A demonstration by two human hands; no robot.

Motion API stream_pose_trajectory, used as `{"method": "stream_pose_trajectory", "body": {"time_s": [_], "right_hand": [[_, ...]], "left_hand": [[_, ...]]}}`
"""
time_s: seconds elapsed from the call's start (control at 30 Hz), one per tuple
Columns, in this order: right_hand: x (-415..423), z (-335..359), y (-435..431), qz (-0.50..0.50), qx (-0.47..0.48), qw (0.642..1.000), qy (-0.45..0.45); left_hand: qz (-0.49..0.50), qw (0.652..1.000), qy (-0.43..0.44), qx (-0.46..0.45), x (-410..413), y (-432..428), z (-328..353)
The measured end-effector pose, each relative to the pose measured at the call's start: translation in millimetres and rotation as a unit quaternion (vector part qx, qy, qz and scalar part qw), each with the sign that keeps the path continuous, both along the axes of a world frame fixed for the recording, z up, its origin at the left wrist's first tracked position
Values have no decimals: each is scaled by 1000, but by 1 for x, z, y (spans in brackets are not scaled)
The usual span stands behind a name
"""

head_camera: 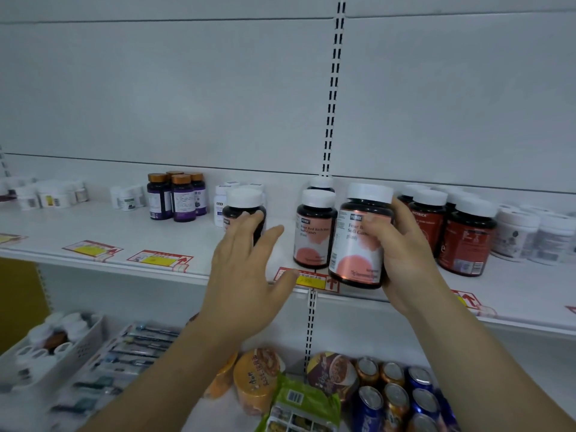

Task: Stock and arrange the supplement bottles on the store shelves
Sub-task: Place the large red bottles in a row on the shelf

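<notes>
My right hand (402, 254) grips a dark bottle with a pink label and white cap (358, 241), held just above the front edge of the white shelf (103, 232). A matching pink-label bottle (314, 229) stands on the shelf just left of it, with another behind. My left hand (246, 272) reaches forward with relaxed, spread fingers, its fingertips touching a dark white-capped bottle (244, 210) standing further left. Red-label bottles (464, 238) stand right of my right hand.
Purple bottles with gold caps (177, 196) and small white jars (50, 194) line the shelf's left; white jars (530, 235) stand at the far right. Price tags (159, 258) lie along the shelf edge. Below are a white basket of bottles (50, 347), drink cans (396, 394) and snack cups (255, 375).
</notes>
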State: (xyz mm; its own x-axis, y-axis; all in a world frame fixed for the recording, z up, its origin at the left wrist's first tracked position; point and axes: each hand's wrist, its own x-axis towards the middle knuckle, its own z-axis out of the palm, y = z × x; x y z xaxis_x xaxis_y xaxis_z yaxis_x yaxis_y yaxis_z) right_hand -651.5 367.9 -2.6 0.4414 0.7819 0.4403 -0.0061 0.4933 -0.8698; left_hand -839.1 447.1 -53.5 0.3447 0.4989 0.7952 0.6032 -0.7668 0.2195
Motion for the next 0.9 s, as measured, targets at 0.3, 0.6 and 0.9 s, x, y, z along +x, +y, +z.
{"method": "stream_pose_trajectory", "body": {"time_s": [0.3,0.6,0.9], "right_hand": [[7,-4,-7,18,6,1000,5],[10,3,-5,23,0,1000,10],[8,10,-2,121,2,989,85]], "left_hand": [[30,998,38,-45,-4,20,-14],[61,982,171,-53,9,-3,-8],[79,967,223,-92,21,-3,-18]]}}
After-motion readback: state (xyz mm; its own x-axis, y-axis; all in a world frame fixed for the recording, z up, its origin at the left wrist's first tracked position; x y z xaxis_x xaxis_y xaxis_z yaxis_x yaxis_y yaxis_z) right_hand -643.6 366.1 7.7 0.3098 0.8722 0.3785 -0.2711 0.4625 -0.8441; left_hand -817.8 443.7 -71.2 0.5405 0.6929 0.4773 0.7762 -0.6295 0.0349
